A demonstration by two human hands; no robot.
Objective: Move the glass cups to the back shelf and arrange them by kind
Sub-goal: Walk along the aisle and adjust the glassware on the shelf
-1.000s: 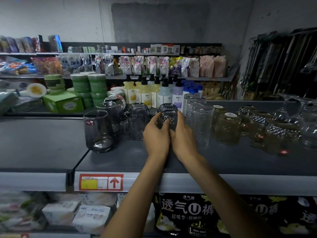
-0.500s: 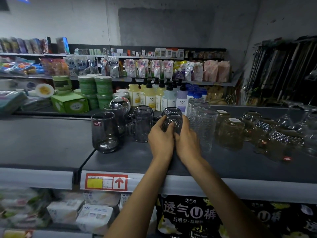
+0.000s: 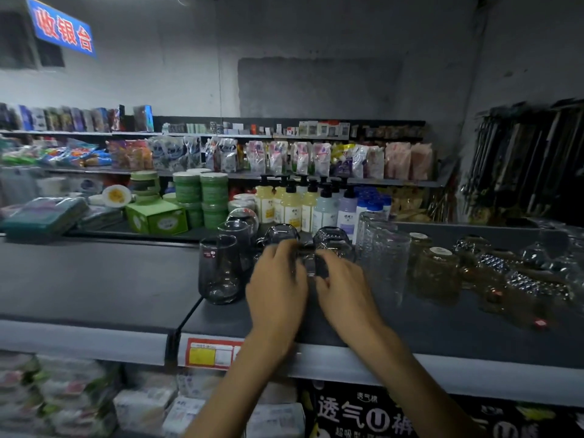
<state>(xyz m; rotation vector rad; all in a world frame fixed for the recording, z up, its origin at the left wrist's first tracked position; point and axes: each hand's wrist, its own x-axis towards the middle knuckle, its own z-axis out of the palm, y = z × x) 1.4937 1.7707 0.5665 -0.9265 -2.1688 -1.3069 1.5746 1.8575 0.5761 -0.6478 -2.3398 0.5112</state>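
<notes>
Glass cups stand in a row on the dark shelf top (image 3: 442, 330). My left hand (image 3: 276, 289) curls its fingers around the lower part of a smoky handled mug (image 3: 279, 233). My right hand (image 3: 346, 295) grips the base of a smoky faceted cup (image 3: 333, 240) just to its right; the two hands are a little apart. A tall smoky tumbler (image 3: 218, 273) stands left of my left hand. Right of my hands are tall clear ribbed tumblers (image 3: 388, 260), amber cups (image 3: 436, 275) and cut-glass cups (image 3: 521, 295). Motion blur hides the fingertips.
Pump bottles (image 3: 316, 207) and green tubs (image 3: 215, 197) fill the shelf behind the cups, with a green box (image 3: 155, 218) further left. A red price tag (image 3: 211, 355) sits on the shelf's front edge. Packaged goods lie on the shelf below. Dark poles (image 3: 531, 165) hang at the right.
My hands, earlier cupped together around the faceted cup, have come apart and dropped lower. The left one has gone to the handled mug. The camera has tilted upward.
</notes>
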